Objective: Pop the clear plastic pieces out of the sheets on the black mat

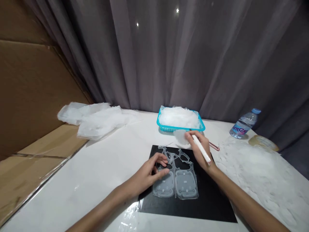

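Note:
A black mat [205, 203] lies on the white table in front of me. On it rests a clear moulded plastic sheet [177, 180] with two rounded pads and thin runner strips. My left hand [151, 172] rests on the sheet's left part, fingers curled and pinching at its edge. My right hand [199, 148] is at the mat's far edge, closed round a white pen-like tool [201, 149], its fingertips at a small clear plastic piece [181, 137] in front of the basket.
A turquoise basket [180, 129] heaped with clear plastic pieces stands behind the mat. Clear bags [96, 119] lie far left, a water bottle [243, 125] far right, crinkled plastic film [256, 167] on the right. Cardboard [36, 96] is at the left, a grey curtain behind.

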Demonstrator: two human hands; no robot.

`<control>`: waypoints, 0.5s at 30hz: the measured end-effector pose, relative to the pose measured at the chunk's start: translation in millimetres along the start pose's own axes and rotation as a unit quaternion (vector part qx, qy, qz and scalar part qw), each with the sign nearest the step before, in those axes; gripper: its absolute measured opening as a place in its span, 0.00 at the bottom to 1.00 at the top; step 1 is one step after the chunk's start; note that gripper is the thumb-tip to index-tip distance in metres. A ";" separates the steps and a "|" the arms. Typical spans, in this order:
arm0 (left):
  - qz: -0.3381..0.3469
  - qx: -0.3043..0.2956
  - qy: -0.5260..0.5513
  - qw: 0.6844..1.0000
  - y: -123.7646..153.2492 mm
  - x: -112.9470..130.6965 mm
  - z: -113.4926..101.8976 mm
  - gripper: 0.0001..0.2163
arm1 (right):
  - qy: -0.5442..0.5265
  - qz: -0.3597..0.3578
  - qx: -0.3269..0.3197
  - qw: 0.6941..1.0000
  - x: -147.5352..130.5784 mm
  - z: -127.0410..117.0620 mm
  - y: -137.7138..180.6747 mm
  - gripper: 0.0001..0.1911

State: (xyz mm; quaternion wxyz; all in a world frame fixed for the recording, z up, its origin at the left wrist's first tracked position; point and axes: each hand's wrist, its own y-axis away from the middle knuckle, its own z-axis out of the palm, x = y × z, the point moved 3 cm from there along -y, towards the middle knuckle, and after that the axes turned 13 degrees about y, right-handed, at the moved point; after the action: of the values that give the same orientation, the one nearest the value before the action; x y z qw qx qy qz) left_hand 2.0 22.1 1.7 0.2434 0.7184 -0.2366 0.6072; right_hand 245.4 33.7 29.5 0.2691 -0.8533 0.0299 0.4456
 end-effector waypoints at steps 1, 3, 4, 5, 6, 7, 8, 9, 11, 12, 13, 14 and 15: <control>0.005 -0.011 -0.041 0.999 2.9 2.1 2.3 0.18 | 0.018 -0.001 0.034 0.999 2.1 -8.6 -13.6 0.16; 0.029 -0.037 -0.118 0.992 8.4 6.2 7.4 0.19 | 0.116 -0.030 0.146 0.982 6.1 -27.0 -42.4 0.17; 0.052 -0.049 -0.156 0.985 10.7 8.2 10.1 0.19 | 0.186 -0.056 0.193 0.962 7.7 -33.6 -56.3 0.18; 0.080 -0.056 -0.194 0.976 12.7 9.8 12.7 0.20 | 0.257 -0.079 0.219 0.938 9.9 -36.9 -69.0 0.18; 0.106 -0.060 -0.231 0.965 14.2 10.8 15.1 0.21 | 0.286 -0.091 0.225 0.927 13.9 -37.7 -80.2 0.18; 0.126 -0.061 -0.266 0.954 15.2 11.0 17.0 0.22 | 0.307 -0.101 0.221 0.920 18.6 -36.0 -88.9 0.18; 0.137 -0.063 -0.295 0.944 15.8 10.2 18.6 0.23 | 0.323 -0.110 0.208 0.917 23.9 -32.4 -94.6 0.18; 0.141 -0.064 -0.316 0.936 15.9 8.9 19.6 0.24 | 0.331 -0.118 0.189 0.917 29.7 -27.3 -97.3 0.18; 0.138 -0.059 -0.340 0.928 15.3 5.4 19.8 0.26 | 0.347 -0.136 0.148 0.916 40.8 -16.2 -94.7 0.19; 0.137 -0.055 -0.344 0.927 15.0 3.8 19.5 0.27 | 0.351 -0.144 0.130 0.916 45.6 -11.7 -90.7 0.20; 0.138 -0.052 -0.344 0.927 14.7 2.3 19.0 0.27 | 0.352 -0.149 0.117 0.917 49.4 -8.7 -85.9 0.20; 0.137 -0.048 -0.343 0.928 14.4 1.0 18.5 0.28 | 0.351 -0.152 0.108 0.918 52.1 -7.5 -80.6 0.20; 0.136 -0.047 -0.341 0.929 14.2 -0.1 18.0 0.28 | 0.349 -0.154 0.102 0.919 53.5 -8.2 -75.3 0.20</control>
State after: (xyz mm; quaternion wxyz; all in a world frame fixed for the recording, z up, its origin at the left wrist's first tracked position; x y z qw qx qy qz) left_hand 6.6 -0.3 -0.1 0.0969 0.8305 -0.4291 0.3416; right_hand 305.6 104.0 24.3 0.3921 -0.9167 0.0355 0.0674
